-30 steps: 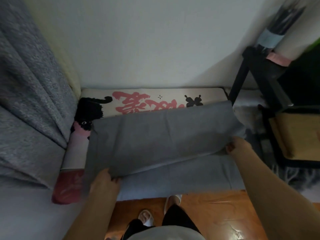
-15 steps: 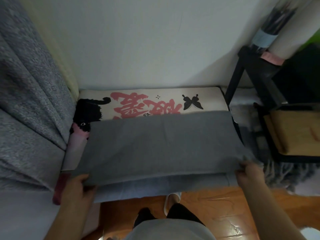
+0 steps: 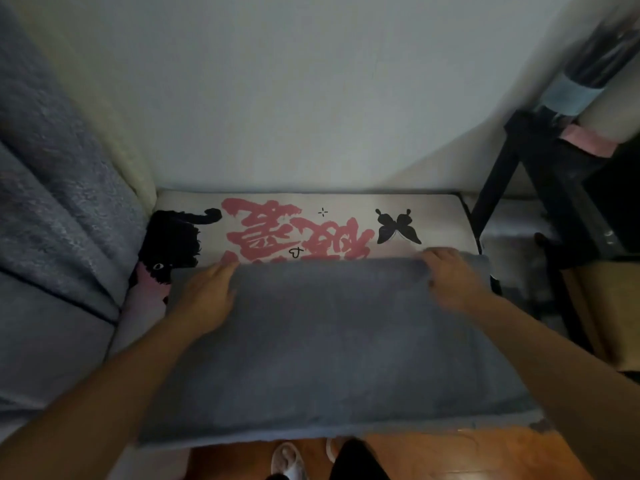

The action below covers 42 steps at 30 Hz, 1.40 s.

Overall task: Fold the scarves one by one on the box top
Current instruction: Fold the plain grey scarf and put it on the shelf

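Scarf: grey cloth, matt, soft nap. Box top: smooth, matt, printed pink and black. Curtain at left: grey cloth, rough weave. Floor: wood, glossy. Rack at right: black, matt; material cannot be told.

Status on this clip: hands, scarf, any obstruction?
Left hand and right hand at far edge of grey scarf, grip unclear. Scarf lying across box top. Nothing in the way.

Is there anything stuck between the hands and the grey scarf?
No. The left hand and the right hand both lie right on the grey scarf at its far edge, on the box top. Nothing visible sits between them.
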Each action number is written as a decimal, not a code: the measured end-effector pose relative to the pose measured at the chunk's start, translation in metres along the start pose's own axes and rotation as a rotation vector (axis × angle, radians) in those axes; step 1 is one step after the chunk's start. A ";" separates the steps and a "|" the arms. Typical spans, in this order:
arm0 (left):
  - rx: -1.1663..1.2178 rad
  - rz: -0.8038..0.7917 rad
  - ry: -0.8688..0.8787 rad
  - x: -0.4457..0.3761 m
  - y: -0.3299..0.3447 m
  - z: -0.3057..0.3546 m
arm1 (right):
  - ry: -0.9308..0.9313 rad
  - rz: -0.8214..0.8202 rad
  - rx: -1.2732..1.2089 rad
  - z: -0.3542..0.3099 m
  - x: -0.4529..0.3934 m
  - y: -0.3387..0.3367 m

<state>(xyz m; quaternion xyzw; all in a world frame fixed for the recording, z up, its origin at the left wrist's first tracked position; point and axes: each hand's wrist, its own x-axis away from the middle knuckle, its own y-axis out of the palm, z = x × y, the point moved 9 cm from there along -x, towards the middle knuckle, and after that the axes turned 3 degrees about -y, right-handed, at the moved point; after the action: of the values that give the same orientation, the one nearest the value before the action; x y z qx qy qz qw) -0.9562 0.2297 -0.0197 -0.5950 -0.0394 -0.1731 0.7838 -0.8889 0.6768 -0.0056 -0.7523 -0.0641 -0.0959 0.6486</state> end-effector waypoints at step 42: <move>1.804 0.124 -1.065 0.012 0.058 -0.031 | 1.227 0.322 -1.936 0.012 0.053 0.082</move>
<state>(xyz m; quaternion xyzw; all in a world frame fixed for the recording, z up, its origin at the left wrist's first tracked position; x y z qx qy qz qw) -0.9308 0.2115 -0.0785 0.2095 -0.4629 0.2451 0.8257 -0.8188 0.6750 -0.0747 -0.7608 0.4582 -0.3701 -0.2724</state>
